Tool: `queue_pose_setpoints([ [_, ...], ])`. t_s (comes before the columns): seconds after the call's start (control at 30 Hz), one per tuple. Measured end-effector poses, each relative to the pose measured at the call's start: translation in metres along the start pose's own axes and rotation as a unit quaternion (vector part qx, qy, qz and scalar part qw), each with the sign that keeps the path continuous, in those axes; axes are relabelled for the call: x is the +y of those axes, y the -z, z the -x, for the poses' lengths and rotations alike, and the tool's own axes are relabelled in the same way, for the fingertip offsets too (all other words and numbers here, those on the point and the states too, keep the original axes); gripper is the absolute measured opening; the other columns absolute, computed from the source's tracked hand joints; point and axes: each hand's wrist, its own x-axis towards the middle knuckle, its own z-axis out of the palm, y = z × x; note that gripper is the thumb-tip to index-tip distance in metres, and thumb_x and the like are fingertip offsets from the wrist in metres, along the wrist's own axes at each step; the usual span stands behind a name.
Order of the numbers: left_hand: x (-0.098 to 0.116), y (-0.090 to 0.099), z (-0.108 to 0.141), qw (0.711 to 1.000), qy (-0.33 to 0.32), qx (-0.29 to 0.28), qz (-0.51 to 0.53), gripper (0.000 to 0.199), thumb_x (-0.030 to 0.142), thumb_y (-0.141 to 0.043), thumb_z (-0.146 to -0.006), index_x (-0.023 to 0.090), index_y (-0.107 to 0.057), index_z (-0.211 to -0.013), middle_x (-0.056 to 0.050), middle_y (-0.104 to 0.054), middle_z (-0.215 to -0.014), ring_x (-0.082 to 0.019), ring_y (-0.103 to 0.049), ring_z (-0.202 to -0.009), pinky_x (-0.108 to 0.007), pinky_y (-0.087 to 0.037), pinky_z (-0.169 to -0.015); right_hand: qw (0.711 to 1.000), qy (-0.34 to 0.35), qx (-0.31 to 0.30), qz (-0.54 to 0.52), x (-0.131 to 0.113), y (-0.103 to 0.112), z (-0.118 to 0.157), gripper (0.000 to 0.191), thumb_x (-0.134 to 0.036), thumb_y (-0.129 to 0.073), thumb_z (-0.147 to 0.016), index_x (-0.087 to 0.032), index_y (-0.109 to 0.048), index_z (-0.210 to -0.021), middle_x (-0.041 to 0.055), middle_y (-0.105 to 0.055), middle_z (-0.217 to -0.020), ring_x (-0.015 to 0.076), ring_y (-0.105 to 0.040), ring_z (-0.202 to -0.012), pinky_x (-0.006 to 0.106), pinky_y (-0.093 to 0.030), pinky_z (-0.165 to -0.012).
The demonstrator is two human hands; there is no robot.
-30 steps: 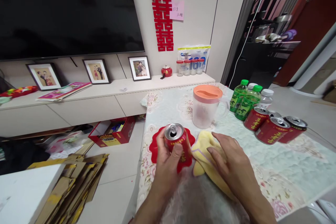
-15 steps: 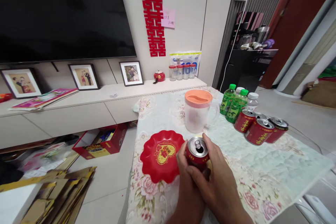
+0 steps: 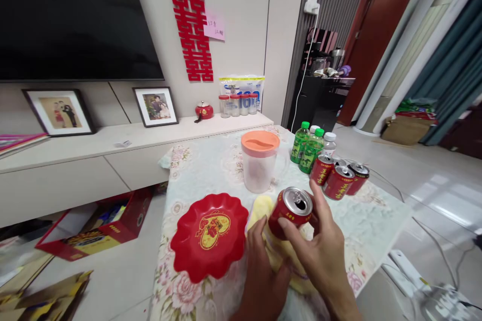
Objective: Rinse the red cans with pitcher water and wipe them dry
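An opened red drink can [image 3: 288, 215] is held by my right hand [image 3: 324, 246], tilted a little, its top with the opening facing me. Beneath it lies a yellow cloth [image 3: 262, 205] on the table, partly covered by my hands. My left hand [image 3: 265, 271] is on the cloth, fingers bent and thumb pressed to it, apart from the can. To the left sits a red scalloped plate [image 3: 188, 241] with a gold heart print. Behind the can stands a clear plastic pitcher [image 3: 259, 173] with an orange lid.
Several red cans [image 3: 339, 183] and bottles with green or white caps [image 3: 312, 153] stand at the right of the floral tablecloth [image 3: 181, 291]. A cabinet [image 3: 143, 143] with picture frames and jars runs behind. A red box [image 3: 101, 225] is on the floor.
Both hands were around the can; now only my right hand holds it, farther from my left hand. More of the yellow cloth shows. The view has turned right.
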Motion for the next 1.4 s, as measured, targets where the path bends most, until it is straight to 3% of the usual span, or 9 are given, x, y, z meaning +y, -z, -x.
queue_pose_setpoints([
  [0.17, -0.027, 0.013, 0.003, 0.974, -0.092, -0.074, -0.193, 0.068, 0.02, -0.071, -0.088, 0.023, -0.052, -0.154, -0.021, -0.054, -0.157, -0.044, -0.046, -0.151, -0.073, -0.032, -0.125, 0.998, -0.043, 0.049, 0.0, 0.028, 0.014, -0.02, 0.096, -0.06, -0.079, -0.083, -0.021, -0.046, -0.165, 0.0176, -0.064, -0.156, 0.0359, -0.069, -0.134, 0.054, -0.057, -0.111],
  [0.37, -0.036, 0.003, 0.01, 0.946, -0.147, -0.019, -0.289, 0.063, 0.01, -0.053, -0.09, 0.021, -0.048, -0.152, -0.019, -0.052, -0.156, -0.036, -0.048, -0.151, -0.067, -0.039, -0.124, 0.987, -0.078, 0.113, 0.079, 0.083, 0.034, -0.039, 0.104, -0.071, -0.077, -0.071, -0.018, -0.056, -0.158, 0.0189, -0.068, -0.15, 0.0382, -0.073, -0.124, 0.055, -0.057, -0.107],
  [0.6, -0.04, 0.007, 0.008, 0.929, -0.19, -0.021, -0.316, 0.057, 0.014, -0.053, -0.095, 0.022, -0.047, -0.151, -0.018, -0.054, -0.153, -0.037, -0.052, -0.145, -0.063, -0.047, -0.117, 0.978, -0.136, 0.137, 0.077, 0.127, 0.061, -0.046, 0.115, -0.073, -0.079, -0.063, -0.015, -0.053, -0.159, 0.0226, -0.067, -0.148, 0.0413, -0.072, -0.122, 0.059, -0.054, -0.108],
  [0.93, -0.039, 0.012, 0.007, 0.921, -0.195, -0.054, -0.332, 0.057, 0.016, -0.054, -0.098, 0.022, -0.044, -0.153, -0.02, -0.05, -0.155, -0.038, -0.052, -0.146, -0.063, -0.051, -0.115, 0.986, -0.123, 0.11, 0.029, 0.149, 0.06, -0.041, 0.109, -0.069, -0.076, -0.073, -0.017, -0.046, -0.163, 0.0193, -0.057, -0.161, 0.0381, -0.06, -0.141, 0.054, -0.048, -0.118],
  [1.17, -0.041, 0.023, 0.003, 0.909, -0.221, -0.078, -0.344, 0.059, 0.018, -0.06, -0.098, 0.023, -0.045, -0.155, -0.02, -0.054, -0.154, -0.036, -0.057, -0.144, -0.058, -0.057, -0.111, 0.98, -0.137, 0.118, 0.084, 0.155, 0.055, -0.032, 0.134, -0.061, -0.085, -0.062, -0.011, -0.028, -0.172, 0.0268, -0.043, -0.166, 0.0479, -0.043, -0.151, 0.063, -0.038, -0.123],
  [1.27, -0.041, 0.021, 0.004, 0.914, -0.218, -0.064, -0.337, 0.056, 0.018, -0.058, -0.099, 0.023, -0.046, -0.154, -0.019, -0.055, -0.154, -0.036, -0.057, -0.145, -0.058, -0.057, -0.112, 0.977, -0.141, 0.126, 0.094, 0.157, 0.054, -0.031, 0.135, -0.061, -0.086, -0.062, -0.01, -0.026, -0.173, 0.028, -0.043, -0.165, 0.0482, -0.049, -0.145, 0.064, -0.041, -0.12],
  [1.4, -0.041, 0.014, 0.007, 0.924, -0.208, -0.043, -0.318, 0.053, 0.02, -0.053, -0.101, 0.022, -0.046, -0.153, -0.02, -0.054, -0.154, -0.036, -0.054, -0.146, -0.061, -0.054, -0.114, 0.976, -0.147, 0.139, 0.08, 0.159, 0.058, -0.034, 0.126, -0.06, -0.084, -0.066, -0.017, -0.03, -0.172, 0.0236, -0.051, -0.162, 0.0405, -0.066, -0.127, 0.058, -0.053, -0.109],
])
